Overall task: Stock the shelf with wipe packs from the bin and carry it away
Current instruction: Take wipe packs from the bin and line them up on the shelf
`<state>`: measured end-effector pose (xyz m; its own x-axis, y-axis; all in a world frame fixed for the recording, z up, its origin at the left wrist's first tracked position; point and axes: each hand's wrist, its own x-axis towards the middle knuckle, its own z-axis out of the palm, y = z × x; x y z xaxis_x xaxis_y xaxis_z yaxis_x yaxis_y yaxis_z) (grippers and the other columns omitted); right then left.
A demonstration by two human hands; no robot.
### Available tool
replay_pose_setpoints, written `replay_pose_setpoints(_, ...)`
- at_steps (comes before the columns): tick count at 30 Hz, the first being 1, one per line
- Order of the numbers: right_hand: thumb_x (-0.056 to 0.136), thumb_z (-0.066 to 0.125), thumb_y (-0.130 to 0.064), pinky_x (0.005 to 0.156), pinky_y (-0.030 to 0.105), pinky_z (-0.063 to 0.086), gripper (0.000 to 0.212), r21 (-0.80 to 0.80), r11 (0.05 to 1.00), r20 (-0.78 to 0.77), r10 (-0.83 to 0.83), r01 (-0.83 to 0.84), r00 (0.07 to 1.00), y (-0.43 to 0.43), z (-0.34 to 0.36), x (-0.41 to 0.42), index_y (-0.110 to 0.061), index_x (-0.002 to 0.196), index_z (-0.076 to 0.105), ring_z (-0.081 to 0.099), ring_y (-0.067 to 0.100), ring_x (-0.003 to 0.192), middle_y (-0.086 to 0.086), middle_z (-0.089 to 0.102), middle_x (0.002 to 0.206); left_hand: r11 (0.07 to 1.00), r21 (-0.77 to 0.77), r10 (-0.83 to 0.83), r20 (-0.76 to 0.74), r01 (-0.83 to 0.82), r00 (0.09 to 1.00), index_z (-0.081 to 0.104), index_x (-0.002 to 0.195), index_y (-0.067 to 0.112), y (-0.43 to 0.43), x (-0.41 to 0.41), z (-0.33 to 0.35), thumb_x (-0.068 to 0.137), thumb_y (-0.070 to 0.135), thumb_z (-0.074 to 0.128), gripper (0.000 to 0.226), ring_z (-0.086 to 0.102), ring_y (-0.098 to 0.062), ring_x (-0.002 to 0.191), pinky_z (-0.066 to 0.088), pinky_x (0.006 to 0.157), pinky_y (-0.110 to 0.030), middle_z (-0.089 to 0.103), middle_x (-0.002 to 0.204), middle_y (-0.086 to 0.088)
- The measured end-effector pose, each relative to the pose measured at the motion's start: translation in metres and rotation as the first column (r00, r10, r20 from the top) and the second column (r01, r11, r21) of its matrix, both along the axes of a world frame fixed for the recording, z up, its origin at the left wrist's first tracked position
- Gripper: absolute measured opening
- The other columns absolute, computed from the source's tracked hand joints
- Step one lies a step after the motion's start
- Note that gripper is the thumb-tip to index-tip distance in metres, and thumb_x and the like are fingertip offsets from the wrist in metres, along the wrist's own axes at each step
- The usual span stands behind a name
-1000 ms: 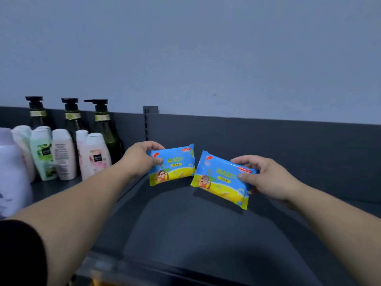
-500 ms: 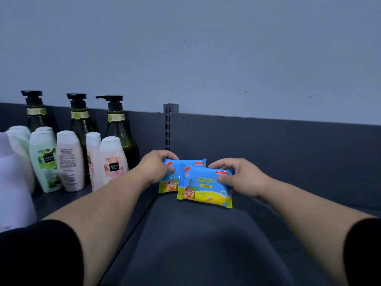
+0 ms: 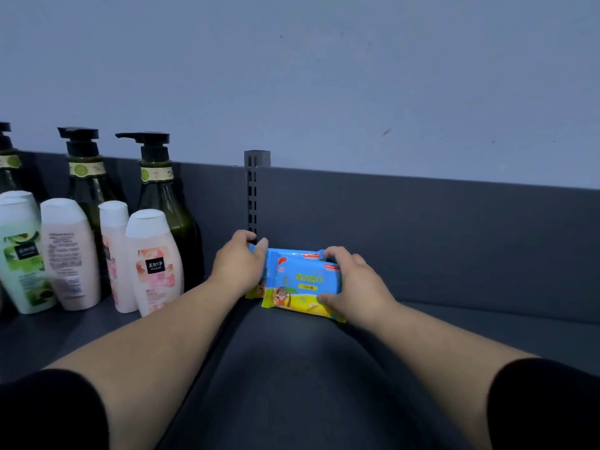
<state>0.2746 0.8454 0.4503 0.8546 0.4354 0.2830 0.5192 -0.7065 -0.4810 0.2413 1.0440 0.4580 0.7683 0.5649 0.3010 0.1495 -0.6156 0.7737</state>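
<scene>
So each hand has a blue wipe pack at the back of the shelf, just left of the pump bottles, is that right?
Not left: the head view shows the left hand and right hand holding the wipe packs right of the pump bottles, at the back of the shelf.

left hand (image 3: 238, 267), right hand (image 3: 358, 289) gripping wipe packs (image 3: 305, 282), grey shelf (image 3: 292, 378)

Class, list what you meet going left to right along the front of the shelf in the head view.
White green-labelled plastic bottle, pale pink back-labelled bottle, slim pink bottle, peach-labelled white-capped bottle, left hand, front blue-and-yellow wipe pack, right hand. Rear wipe pack omitted: overlapped.
</scene>
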Motion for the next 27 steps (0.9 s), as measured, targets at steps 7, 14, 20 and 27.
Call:
replay_pose_setpoints(7,0.081,0.072,-0.019,0.077,0.029,0.046,0.054,0.111,0.993,0.029,-0.044,0.041,0.999,0.019,-0.007,-0.003,-0.03,0.121,0.039,0.052,0.018,0.091,-0.002,0.041,0.114,0.971,0.128,-0.158,-0.292,0.202,0.943,0.014,0.149,0.028,-0.009,-0.013,-0.007,0.067,0.028,0.085,0.108,0.047,-0.017,0.103,0.04,0.091,-0.025,0.03,0.134,-0.005)
replay_pose_setpoints(14,0.088,0.064,-0.017,0.076,0.031,0.046,0.045,0.13,0.99,0.03,-0.055,0.051,0.998,0.022,-0.012,0.004,-0.026,0.122,0.036,0.055,0.022,0.094,0.004,0.056,0.109,0.974,0.146,-0.141,-0.204,0.172,0.969,0.018,0.143,0.027,-0.016,-0.006,-0.014,0.072,0.014,0.08,0.096,0.047,-0.019,0.093,0.043,0.081,-0.025,0.034,0.125,-0.008)
replay_pose_setpoints(20,0.094,0.052,-0.017,0.066,0.03,0.044,0.034,0.164,0.986,0.014,-0.036,0.033,0.999,0.028,-0.011,0.004,-0.027,0.123,0.037,0.053,0.021,0.08,0.0,0.055,0.09,0.975,0.141,-0.145,-0.188,0.173,0.971,0.018,0.145,0.031,-0.011,-0.007,-0.015,0.075,0.022,0.078,0.092,0.046,-0.016,0.093,0.039,0.081,-0.022,0.037,0.127,-0.008)
replay_pose_setpoints(27,0.094,0.052,-0.016,0.069,0.031,0.044,0.041,0.074,0.995,0.041,-0.075,0.072,0.996,0.028,-0.011,0.001,-0.025,0.13,0.034,0.054,0.024,0.088,0.007,0.059,0.102,0.965,0.2,-0.129,-0.189,0.167,0.974,0.013,0.149,0.027,-0.013,-0.01,-0.019,0.08,0.021,0.073,0.092,0.045,-0.016,0.1,0.036,0.082,-0.023,0.041,0.128,-0.009)
